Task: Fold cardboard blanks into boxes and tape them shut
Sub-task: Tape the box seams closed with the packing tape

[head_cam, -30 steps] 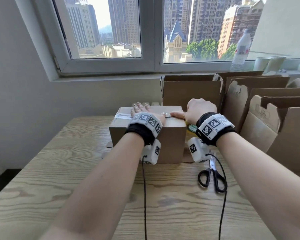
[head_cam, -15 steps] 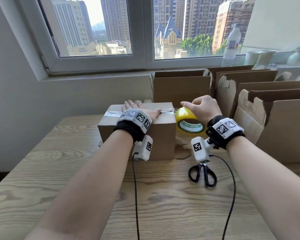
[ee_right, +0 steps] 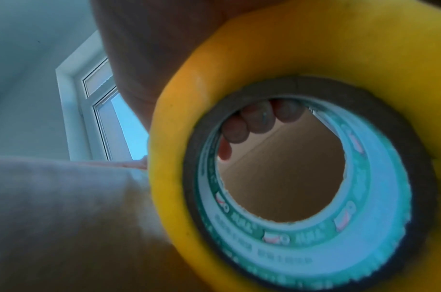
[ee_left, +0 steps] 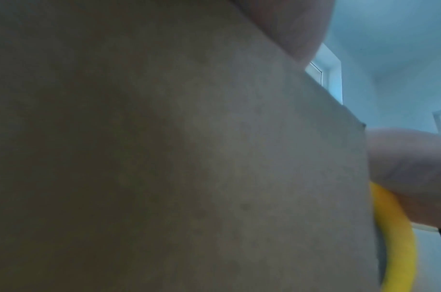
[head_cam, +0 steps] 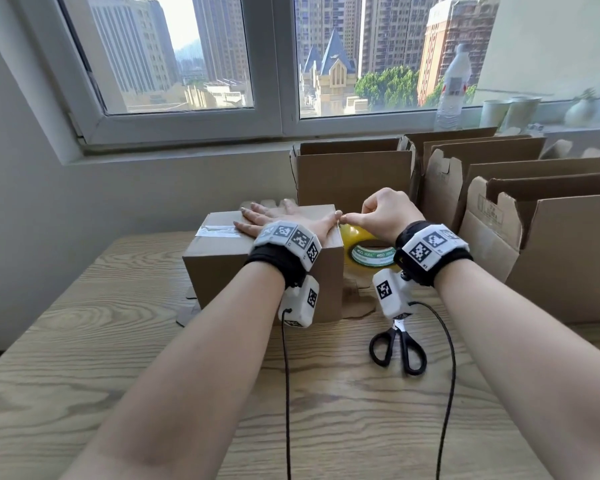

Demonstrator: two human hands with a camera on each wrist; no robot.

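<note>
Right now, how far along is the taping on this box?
Done: the box is folded shut, with a tape strip along its top. In hand: the left hand presses the top flat while the right hand holds the tape roll at the right edge. Left: cutting with the scissors, plus the open boxes behind.

I count one closed box (head_cam: 264,261), four open boxes (head_cam: 355,178) behind it, one tape roll (head_cam: 368,249), one pair of scissors (head_cam: 399,348), one bottle (head_cam: 452,88), two cups (head_cam: 510,112).
</note>
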